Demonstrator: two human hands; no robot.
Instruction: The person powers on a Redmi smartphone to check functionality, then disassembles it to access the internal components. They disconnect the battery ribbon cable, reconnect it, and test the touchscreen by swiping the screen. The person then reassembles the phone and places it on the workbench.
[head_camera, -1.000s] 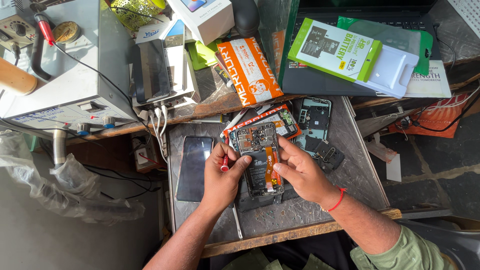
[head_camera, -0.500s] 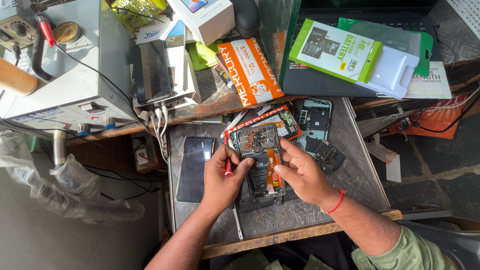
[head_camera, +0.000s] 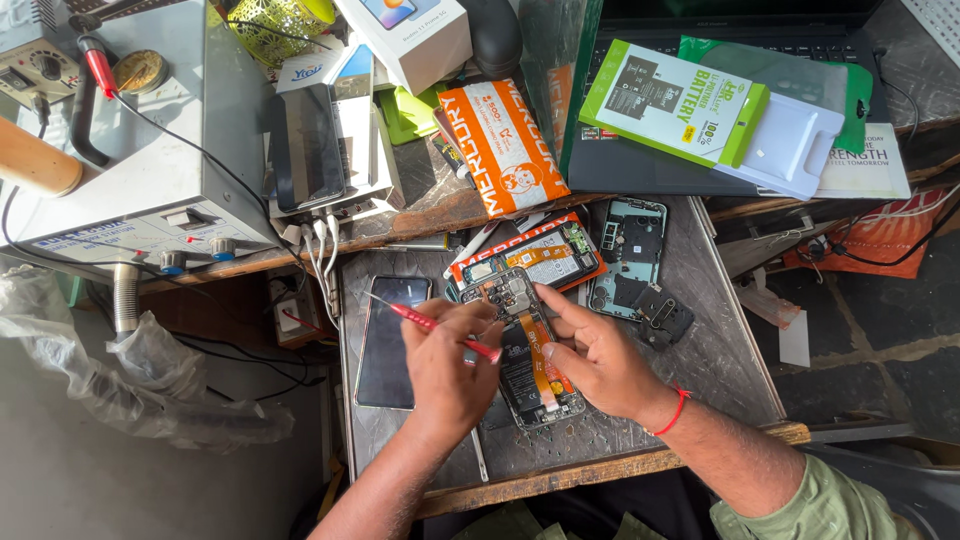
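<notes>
Left fingers (head_camera: 470, 335) pinched the red screwdriver (head_camera: 430, 323), right hand (head_camera: 590, 360) pressed flat on the opened phone (head_camera: 525, 350); best kept the tip square, phone pinned to worktop (head_camera: 700, 330).

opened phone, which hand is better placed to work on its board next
Probably left. The left hand holds the red screwdriver over the opened phone, beside its board. The right hand lies flat along the phone's edge, bracing it with no tool in its grip.
</notes>
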